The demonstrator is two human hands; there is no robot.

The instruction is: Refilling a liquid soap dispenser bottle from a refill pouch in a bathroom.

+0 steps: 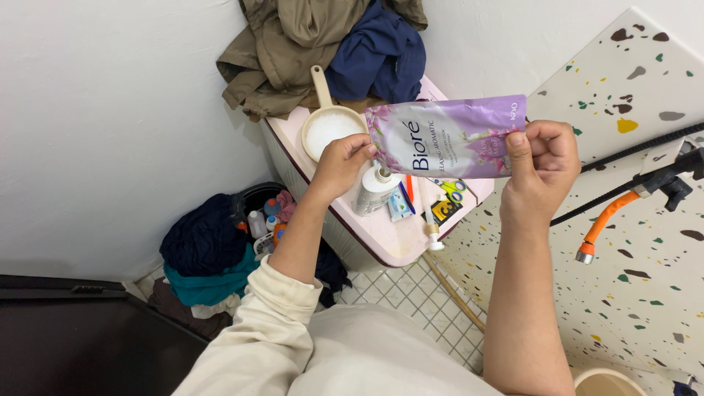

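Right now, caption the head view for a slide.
Both hands, left and right, hold a purple pouch sideways above a pump bottle.

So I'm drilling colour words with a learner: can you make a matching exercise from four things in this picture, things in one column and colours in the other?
Things:
1. pouch held in both hands
2. hose
3. scoop
4. jacket on top of the pile

Colours:
a. orange
b. khaki
c. purple
d. cream

Pairs: 1-c, 2-a, 3-d, 4-b
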